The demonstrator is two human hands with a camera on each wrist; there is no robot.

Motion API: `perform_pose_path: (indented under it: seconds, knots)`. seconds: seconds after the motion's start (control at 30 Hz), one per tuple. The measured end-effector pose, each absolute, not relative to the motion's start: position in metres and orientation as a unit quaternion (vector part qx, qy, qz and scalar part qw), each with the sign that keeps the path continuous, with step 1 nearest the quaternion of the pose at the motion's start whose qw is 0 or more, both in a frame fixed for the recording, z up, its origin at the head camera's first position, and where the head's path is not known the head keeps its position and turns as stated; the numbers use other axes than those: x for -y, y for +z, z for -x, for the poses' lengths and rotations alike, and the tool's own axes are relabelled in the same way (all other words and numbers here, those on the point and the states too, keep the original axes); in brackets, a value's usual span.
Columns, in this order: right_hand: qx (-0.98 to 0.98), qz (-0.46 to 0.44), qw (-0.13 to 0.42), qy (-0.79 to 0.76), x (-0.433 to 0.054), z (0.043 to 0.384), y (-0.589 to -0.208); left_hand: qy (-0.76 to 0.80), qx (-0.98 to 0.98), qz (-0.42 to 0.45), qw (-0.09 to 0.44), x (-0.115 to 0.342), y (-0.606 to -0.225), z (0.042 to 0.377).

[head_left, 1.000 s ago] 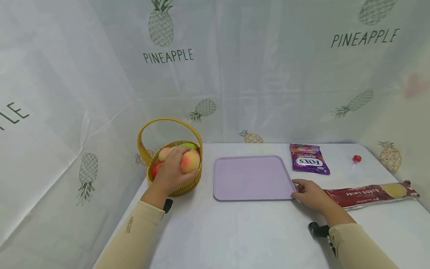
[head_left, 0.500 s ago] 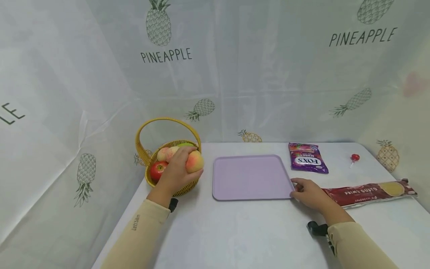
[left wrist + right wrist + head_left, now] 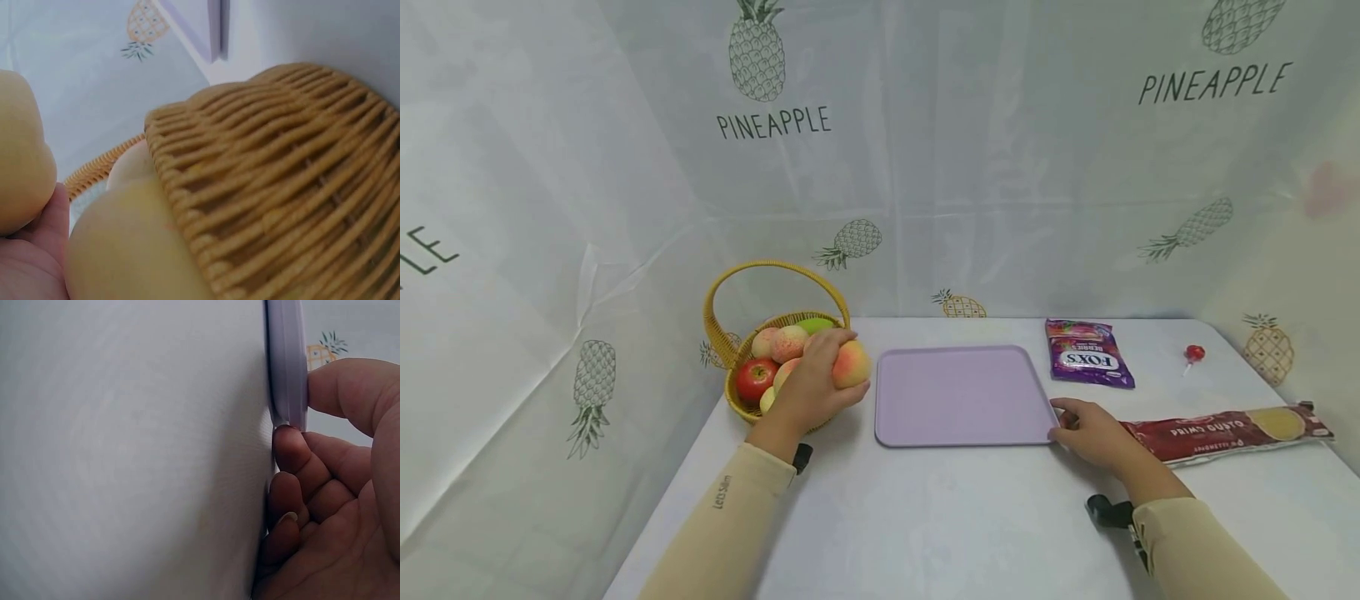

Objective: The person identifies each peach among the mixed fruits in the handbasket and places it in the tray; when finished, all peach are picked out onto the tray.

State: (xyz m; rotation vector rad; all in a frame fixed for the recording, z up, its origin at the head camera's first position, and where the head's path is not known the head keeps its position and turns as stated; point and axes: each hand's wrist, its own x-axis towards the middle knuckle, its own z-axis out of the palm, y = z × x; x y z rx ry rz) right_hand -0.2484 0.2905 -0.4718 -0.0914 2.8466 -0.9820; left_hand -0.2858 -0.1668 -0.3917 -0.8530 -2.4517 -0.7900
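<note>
My left hand point(image 3: 815, 385) grips a yellow-and-red peach point(image 3: 852, 364), held above the right rim of the yellow wicker basket point(image 3: 712, 321). In the left wrist view the held peach point(image 3: 19, 153) is at the left edge, apart from another yellow fruit point(image 3: 134, 247) inside the woven wall point(image 3: 294, 175). A red apple point(image 3: 756, 381), several peaches and a green fruit point(image 3: 815, 326) lie in the basket. On the right, my right hand point(image 3: 1093, 433) holds the near right corner of the lilac tray point(image 3: 962, 396). Its thumb rests on the rim point(image 3: 289, 369), with fingertips against the edge.
A purple Fox's candy bag point(image 3: 1088, 354) lies behind the tray's right side. Farther right is a red lollipop point(image 3: 1195, 354). A long red spaghetti packet point(image 3: 1232, 433) lies beyond my right hand. Pineapple-print cloth point(image 3: 962, 167) hangs behind the white table point(image 3: 962, 517).
My left hand has moved to the right with the peach, from inside the basket to its right rim, uncovering the apple and other fruit. The right hand and tray have stayed in place.
</note>
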Motion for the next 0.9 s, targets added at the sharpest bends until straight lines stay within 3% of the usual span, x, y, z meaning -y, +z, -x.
perform_pose_path:
  seconds: [0.37,0.9]
  knots:
    - [-0.940,0.032,0.064,-0.333,-0.291,0.247,-0.471,-0.282,0.873,0.333,0.218,0.156,-0.394,0.290]
    - [-0.938,0.033,0.067,-0.338,-0.291,0.247,-0.470,-0.286,0.883,0.324,0.181,0.142,-0.398,0.295]
